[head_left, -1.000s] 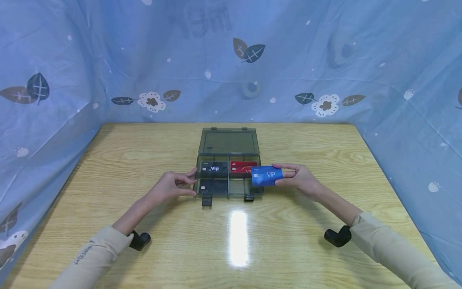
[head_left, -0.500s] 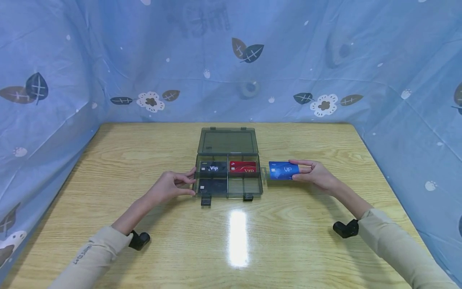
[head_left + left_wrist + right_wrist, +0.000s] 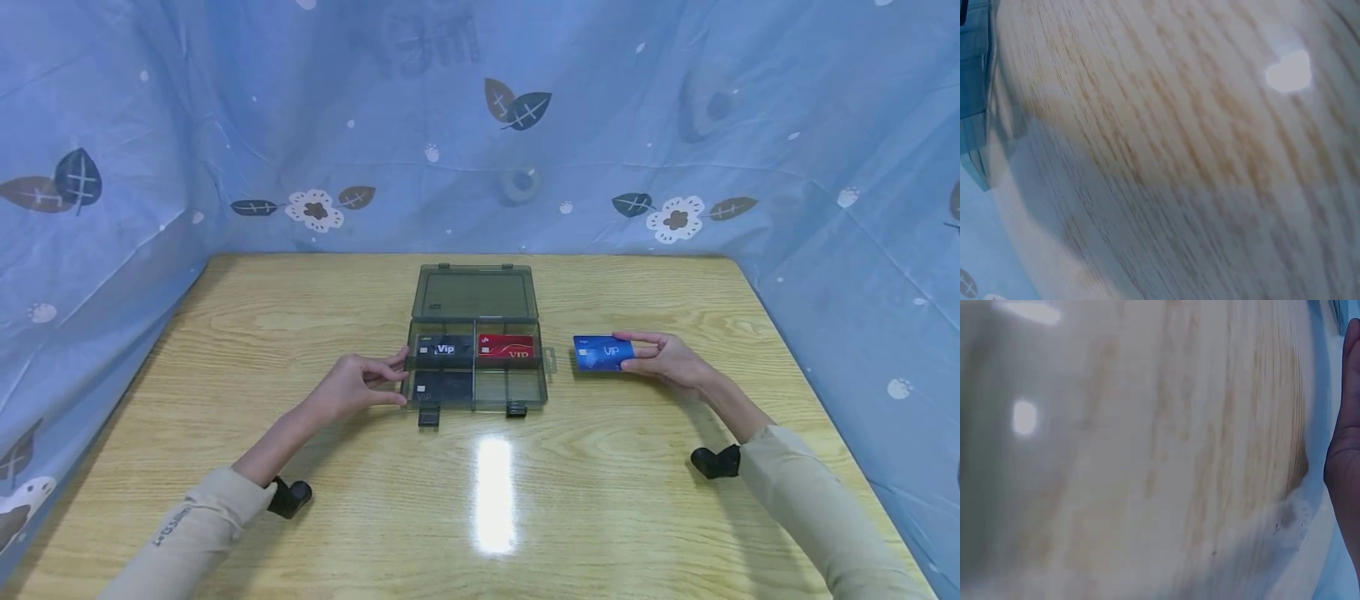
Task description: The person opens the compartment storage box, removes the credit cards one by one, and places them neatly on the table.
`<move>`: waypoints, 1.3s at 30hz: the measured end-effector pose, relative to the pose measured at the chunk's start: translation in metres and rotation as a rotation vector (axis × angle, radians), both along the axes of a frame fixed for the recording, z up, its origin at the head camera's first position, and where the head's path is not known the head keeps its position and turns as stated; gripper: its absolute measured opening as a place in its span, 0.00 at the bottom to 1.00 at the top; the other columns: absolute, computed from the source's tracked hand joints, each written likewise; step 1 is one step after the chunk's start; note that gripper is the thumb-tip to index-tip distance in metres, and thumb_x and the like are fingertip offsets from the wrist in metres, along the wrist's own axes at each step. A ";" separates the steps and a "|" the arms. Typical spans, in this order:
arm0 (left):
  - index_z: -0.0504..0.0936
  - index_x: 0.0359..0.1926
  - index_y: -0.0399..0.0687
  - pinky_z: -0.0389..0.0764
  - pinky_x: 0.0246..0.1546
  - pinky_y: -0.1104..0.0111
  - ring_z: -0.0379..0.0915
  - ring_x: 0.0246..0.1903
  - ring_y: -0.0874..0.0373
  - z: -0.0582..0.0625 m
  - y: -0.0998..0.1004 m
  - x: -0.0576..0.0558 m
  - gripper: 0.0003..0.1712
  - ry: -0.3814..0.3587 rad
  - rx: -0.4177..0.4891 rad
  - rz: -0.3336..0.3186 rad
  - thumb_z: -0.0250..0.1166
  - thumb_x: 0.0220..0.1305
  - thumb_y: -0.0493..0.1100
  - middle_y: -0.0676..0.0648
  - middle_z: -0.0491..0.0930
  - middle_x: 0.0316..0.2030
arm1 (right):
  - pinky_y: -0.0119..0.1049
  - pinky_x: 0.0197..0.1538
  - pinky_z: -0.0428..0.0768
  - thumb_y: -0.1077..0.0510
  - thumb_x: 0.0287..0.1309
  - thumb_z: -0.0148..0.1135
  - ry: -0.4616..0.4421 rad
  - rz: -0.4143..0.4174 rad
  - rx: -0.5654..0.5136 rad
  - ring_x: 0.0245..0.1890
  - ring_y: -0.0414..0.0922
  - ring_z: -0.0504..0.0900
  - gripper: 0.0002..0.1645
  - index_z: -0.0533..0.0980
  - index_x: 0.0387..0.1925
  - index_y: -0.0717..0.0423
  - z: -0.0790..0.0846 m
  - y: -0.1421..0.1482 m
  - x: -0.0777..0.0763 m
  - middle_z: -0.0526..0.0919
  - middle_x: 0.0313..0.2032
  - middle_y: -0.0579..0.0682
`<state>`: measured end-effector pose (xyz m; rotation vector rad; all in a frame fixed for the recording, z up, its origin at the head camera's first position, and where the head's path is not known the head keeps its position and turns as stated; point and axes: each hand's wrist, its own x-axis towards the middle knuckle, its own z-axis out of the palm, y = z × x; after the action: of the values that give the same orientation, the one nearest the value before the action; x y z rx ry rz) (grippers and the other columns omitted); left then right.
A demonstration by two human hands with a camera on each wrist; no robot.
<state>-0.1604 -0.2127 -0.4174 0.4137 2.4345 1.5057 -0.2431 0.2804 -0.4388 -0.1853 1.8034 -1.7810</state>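
My right hand (image 3: pixel 670 361) pinches the right end of a blue VIP card (image 3: pixel 602 353), held to the right of a dark translucent divided box (image 3: pixel 510 390). My left hand (image 3: pixel 358 385) touches the box's left side with its thumb and fingertips, which stand apart. Inside the box, a dark Vip card (image 3: pixel 444 351) lies back left, a red VIP card (image 3: pixel 506 347) back right and a black VIP card (image 3: pixel 442 389) front left. No card shows in the front right compartment. Part of my right hand (image 3: pixel 1344 444) enters the right wrist view; the card is outside it.
The box's lid (image 3: pixel 474 293) lies back toward the curtain, and two latches, one being the left latch (image 3: pixel 429 415), hang at its front. Wood-grain table (image 3: pixel 600 500) surrounds it. A blue patterned curtain (image 3: pixel 420 167) encloses the back and sides.
My right hand has drawn the blue card away to the right, from over the box's front right compartment to beside the box. My left hand and the box have stayed put.
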 end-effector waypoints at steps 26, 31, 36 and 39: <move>0.84 0.38 0.32 0.81 0.49 0.67 0.78 0.50 0.46 0.003 -0.003 -0.001 0.17 0.008 0.022 -0.010 0.76 0.45 0.35 0.35 0.65 0.63 | 0.30 0.47 0.84 0.73 0.62 0.56 -0.028 -0.039 -0.052 0.45 0.41 0.84 0.27 0.80 0.47 0.36 0.000 0.000 -0.052 0.86 0.42 0.46; 0.84 0.37 0.31 0.81 0.49 0.65 0.78 0.50 0.45 0.003 -0.003 -0.002 0.17 0.007 0.052 -0.016 0.76 0.44 0.33 0.34 0.65 0.63 | 0.30 0.47 0.84 0.73 0.63 0.55 -0.029 -0.047 -0.064 0.44 0.41 0.84 0.26 0.80 0.47 0.37 0.002 0.001 -0.058 0.86 0.41 0.47; 0.84 0.37 0.32 0.81 0.49 0.66 0.78 0.50 0.45 0.000 -0.003 -0.001 0.17 0.002 0.064 -0.020 0.76 0.44 0.33 0.34 0.64 0.63 | 0.31 0.48 0.84 0.74 0.61 0.56 -0.048 -0.079 -0.069 0.43 0.40 0.84 0.26 0.81 0.45 0.38 0.004 0.000 -0.063 0.86 0.40 0.45; 0.84 0.37 0.31 0.81 0.49 0.67 0.78 0.50 0.44 -0.002 -0.002 0.001 0.17 -0.006 0.067 -0.020 0.76 0.44 0.33 0.33 0.64 0.63 | 0.30 0.48 0.84 0.73 0.60 0.58 -0.035 -0.083 -0.040 0.43 0.39 0.84 0.25 0.81 0.44 0.38 0.004 0.000 -0.066 0.86 0.39 0.45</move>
<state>-0.1593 -0.2151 -0.4195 0.4447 2.3737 1.5821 -0.3093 0.2802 -0.4347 -0.0956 1.7749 -1.8668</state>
